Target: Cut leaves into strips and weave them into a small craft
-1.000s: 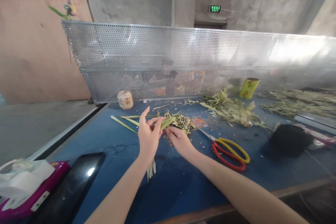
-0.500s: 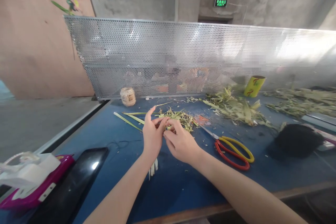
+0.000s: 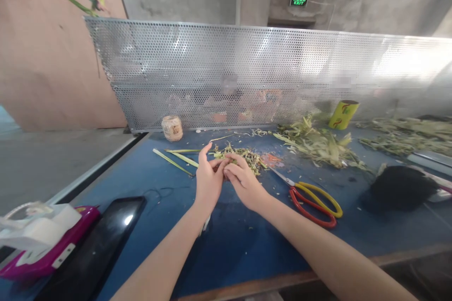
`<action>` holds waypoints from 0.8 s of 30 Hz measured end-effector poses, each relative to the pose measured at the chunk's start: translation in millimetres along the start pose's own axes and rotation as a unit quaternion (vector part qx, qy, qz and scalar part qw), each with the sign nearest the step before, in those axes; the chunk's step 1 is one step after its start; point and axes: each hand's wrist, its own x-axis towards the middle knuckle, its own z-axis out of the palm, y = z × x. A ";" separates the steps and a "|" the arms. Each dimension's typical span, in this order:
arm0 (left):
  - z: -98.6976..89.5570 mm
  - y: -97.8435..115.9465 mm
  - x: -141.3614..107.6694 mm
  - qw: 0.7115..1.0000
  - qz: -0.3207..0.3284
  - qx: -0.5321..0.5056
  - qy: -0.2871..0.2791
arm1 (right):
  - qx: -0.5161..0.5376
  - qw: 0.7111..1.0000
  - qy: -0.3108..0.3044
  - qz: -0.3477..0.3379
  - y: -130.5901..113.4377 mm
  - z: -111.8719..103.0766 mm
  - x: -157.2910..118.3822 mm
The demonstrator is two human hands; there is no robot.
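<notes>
My left hand [image 3: 209, 179] is closed at thumb and lower fingers, with one finger raised, over the middle of the blue table. Against its fingertips my right hand [image 3: 247, 185] is pinched shut. Whatever lies between the two sets of fingers is hidden. Just beyond them spreads a heap of plant scraps [image 3: 249, 156]. Pale green stalks [image 3: 181, 158] lie to the left of my left hand. White strips [image 3: 205, 225] show partly behind my left wrist. Scissors [image 3: 312, 202] with one red and one yellow handle rest to the right of my right hand, blades towards the scraps.
A perforated metal screen [image 3: 197, 66] closes off the table's back. Before it stand a wrapped roll [image 3: 172, 128] and a yellow tube [image 3: 343, 114]. Dry husks [image 3: 321, 145] and a black object [image 3: 402, 188] lie right. A dark tablet-like slab [image 3: 102, 240] and a magenta case [image 3: 52, 256] lie left.
Both hands have shifted slightly to the right. My right fingers have moved a little over the left fingertips, and less of the white strips shows behind my left wrist.
</notes>
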 end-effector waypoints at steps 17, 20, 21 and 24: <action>5.0 -2.5 -4.3 0.998 -0.051 -0.029 -0.007 | -0.398 0.916 -0.032 -0.032 2.4 6.6 5.7; 3.7 -2.1 -4.8 0.999 -0.038 -0.021 -0.028 | -0.399 0.916 -0.018 -0.030 3.8 3.5 7.1; 2.9 -2.8 -4.4 0.999 -0.033 -0.019 -0.031 | -0.380 0.924 -0.013 -0.028 3.7 2.9 7.0; 0.2 -6.8 -2.0 0.999 -0.034 -0.015 -0.029 | -0.261 0.965 0.004 -0.005 2.2 2.3 5.7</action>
